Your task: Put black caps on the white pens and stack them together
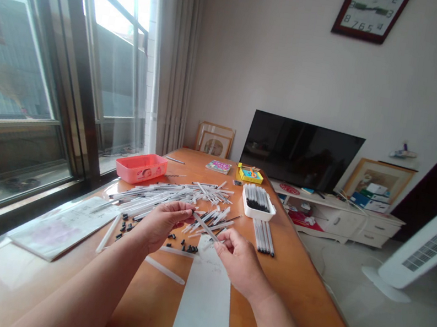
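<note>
My left hand (164, 221) and my right hand (236, 258) hold one white pen (205, 225) between them above the orange table (295, 305). The left fingers pinch its far end and the right fingers pinch its near end. Behind the hands lies a pile of white pen barrels (167, 195). Small black caps (188, 246) are scattered under and beside my left hand. A white paper strip (206, 301) lies below my right hand.
A pink tray (141, 167) stands at the back left. A white tray of black-tipped pens (258, 201) sits at the right, a row of finished pens (264, 236) in front of it. A notebook (66, 224) lies left. A white fan (422, 248) stands on the floor.
</note>
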A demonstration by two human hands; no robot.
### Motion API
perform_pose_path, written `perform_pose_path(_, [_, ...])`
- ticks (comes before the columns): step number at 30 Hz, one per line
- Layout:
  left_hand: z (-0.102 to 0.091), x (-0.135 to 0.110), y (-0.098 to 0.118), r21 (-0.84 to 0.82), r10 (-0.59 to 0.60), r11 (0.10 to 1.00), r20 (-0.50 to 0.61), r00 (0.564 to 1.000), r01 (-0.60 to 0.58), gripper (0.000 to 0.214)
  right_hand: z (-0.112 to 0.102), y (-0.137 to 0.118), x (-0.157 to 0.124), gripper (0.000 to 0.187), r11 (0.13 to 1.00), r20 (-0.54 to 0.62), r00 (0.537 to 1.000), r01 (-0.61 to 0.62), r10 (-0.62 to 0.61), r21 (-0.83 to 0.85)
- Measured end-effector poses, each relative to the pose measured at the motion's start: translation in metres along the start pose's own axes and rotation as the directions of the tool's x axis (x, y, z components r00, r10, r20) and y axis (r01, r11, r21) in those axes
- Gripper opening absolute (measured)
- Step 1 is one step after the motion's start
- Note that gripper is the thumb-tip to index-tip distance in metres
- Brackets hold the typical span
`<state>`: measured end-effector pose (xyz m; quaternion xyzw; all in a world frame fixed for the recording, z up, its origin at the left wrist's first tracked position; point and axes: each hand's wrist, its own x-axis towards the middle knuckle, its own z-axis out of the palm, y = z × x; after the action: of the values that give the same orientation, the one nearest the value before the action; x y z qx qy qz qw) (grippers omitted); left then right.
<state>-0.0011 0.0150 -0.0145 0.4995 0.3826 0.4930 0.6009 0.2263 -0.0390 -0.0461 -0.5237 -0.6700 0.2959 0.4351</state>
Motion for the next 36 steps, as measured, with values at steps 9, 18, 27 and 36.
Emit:
perform_pose_path(9, [-0.001,-0.001,0.004,-0.125,0.051,0.991,0.066,0.997,-0.042,0.026,-0.001,-0.011,-0.001,0.032,0.929,0.097,0.986,-0.163,0.139,0.333])
perform_pose_path(18, [0.004,0.002,0.000,-0.125,0.088,0.988,-0.035,0.996,-0.091,0.026,0.002,-0.020,-0.003,0.033,0.867,0.077,0.982,-0.188,0.172,0.461])
perform_pose_path(27, [0.004,-0.002,0.004,-0.177,0.034,0.984,0.046,0.998,-0.025,0.029,0.000,-0.019,-0.002,0.047,0.851,0.103,0.965,-0.262,0.242,0.455])
perform_pose_path(36, [0.008,-0.005,0.002,0.071,0.103,0.993,-0.072,0.992,-0.098,0.036,0.003,-0.018,-0.002,0.049,0.888,0.062,0.976,-0.215,0.208,0.406])
